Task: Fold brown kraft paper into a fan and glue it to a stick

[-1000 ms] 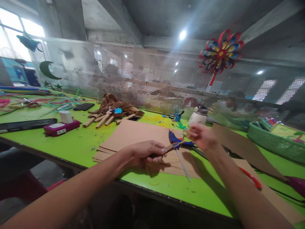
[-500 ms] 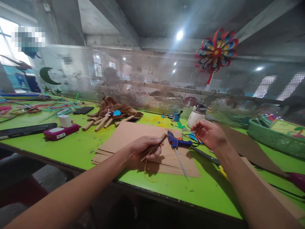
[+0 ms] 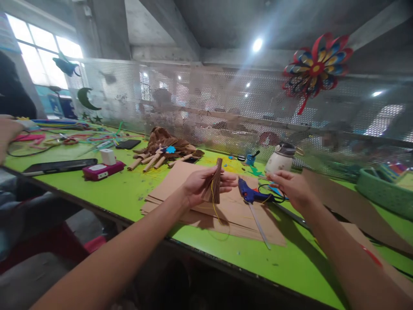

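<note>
My left hand (image 3: 201, 186) holds a narrow pleated brown paper fan (image 3: 217, 183), thumb on one side and fingers stretched out behind it. A yellow string (image 3: 213, 200) hangs from the fan and loops below it. My right hand (image 3: 288, 185) is raised to the right, thumb and fingertips pinched together; what lies between them is too small to make out. Between my hands a blue glue gun (image 3: 250, 193) rests on a stack of brown paper sheets (image 3: 171, 183). A thin silvery strip (image 3: 260, 226) slants from under the glue gun toward the table's front edge.
Behind lies a pile of brown paper pieces with rolled handles (image 3: 161, 155). A purple power strip (image 3: 103, 170) and a phone (image 3: 128, 144) are on the left. A pale jug (image 3: 280, 159) and green basket (image 3: 377, 183) stand right. Another person's hand (image 3: 8, 131) shows at far left.
The view has swung left. My left hand has turned the fan more upright and spread its fingers behind it. My right hand remains pinched. Another person's hand has come in at the left.
</note>
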`<action>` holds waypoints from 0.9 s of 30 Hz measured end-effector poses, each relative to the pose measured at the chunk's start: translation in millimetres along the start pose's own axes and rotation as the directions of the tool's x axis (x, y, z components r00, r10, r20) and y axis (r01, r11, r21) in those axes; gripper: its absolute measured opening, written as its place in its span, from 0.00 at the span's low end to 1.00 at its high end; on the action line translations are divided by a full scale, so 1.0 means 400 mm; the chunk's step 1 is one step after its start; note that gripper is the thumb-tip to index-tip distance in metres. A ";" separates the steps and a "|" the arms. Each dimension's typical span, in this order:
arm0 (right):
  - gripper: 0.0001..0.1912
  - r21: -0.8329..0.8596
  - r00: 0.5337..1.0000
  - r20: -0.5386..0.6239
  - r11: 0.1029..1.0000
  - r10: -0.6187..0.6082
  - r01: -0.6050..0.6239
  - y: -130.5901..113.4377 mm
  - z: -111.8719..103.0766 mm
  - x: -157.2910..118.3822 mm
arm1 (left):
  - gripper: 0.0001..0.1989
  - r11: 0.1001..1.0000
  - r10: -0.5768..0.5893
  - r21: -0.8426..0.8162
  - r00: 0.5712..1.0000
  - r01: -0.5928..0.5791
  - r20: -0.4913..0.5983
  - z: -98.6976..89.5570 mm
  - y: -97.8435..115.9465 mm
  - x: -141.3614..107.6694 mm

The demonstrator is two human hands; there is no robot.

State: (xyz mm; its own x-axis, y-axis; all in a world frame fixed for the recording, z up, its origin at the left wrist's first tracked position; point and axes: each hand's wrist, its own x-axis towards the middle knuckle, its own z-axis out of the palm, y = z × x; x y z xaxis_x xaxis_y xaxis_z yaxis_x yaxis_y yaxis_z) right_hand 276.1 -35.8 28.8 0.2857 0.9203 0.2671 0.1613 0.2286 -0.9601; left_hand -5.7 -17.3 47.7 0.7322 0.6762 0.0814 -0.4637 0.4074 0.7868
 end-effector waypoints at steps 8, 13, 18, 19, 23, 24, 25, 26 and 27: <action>0.12 -0.141 1.000 -0.012 0.990 -0.010 0.008 -0.005 0.020 -0.015 | 0.13 0.995 0.050 -0.082 0.997 -0.056 -0.065 -0.021 0.008 0.008; 0.13 -0.316 0.981 -0.147 0.946 -0.127 0.075 0.013 0.020 0.002 | 0.12 0.995 0.055 -0.086 0.998 -0.058 -0.043 -0.025 0.008 0.007; 0.18 -0.587 0.858 -0.179 0.752 -0.481 0.299 -0.012 0.053 -0.025 | 0.12 0.994 0.080 -0.073 0.994 -0.086 -0.071 -0.020 0.005 0.002; 0.18 -0.601 0.835 -0.166 0.726 -0.524 0.335 -0.023 0.066 -0.039 | 0.12 0.993 0.084 -0.073 0.994 -0.089 -0.070 -0.019 0.005 0.001; 0.15 -0.407 0.917 0.068 0.829 -0.392 0.385 -0.064 0.133 -0.109 | 0.11 0.993 0.087 -0.075 0.994 -0.092 -0.072 -0.024 0.002 0.002; 0.15 -0.344 0.932 0.186 0.868 -0.310 0.358 -0.071 0.152 -0.127 | 0.10 0.992 0.095 -0.073 0.992 -0.101 -0.088 -0.026 0.002 0.003; 0.15 -0.313 0.928 0.278 0.890 -0.248 0.332 -0.078 0.171 -0.145 | 0.09 0.990 0.110 -0.071 0.988 -0.118 -0.109 -0.028 0.001 0.004; 0.14 -0.299 0.903 0.381 0.897 -0.199 0.324 -0.082 0.188 -0.162 | 0.09 0.988 0.130 -0.067 0.983 -0.140 -0.130 -0.029 0.000 0.006; 0.14 -0.287 0.874 0.458 0.904 -0.162 0.318 -0.085 0.205 -0.178 | 0.08 0.984 0.154 -0.060 0.977 -0.165 -0.149 -0.030 -0.001 0.008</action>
State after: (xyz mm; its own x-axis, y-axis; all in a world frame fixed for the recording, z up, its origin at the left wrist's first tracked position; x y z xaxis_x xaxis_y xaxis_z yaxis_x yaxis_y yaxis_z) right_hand 172.8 -83.1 35.6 -0.2091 0.9127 0.3510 0.5079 0.4081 -0.7586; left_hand -9.1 -8.3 40.3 0.5690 0.8150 0.1096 -0.6072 0.3266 0.7243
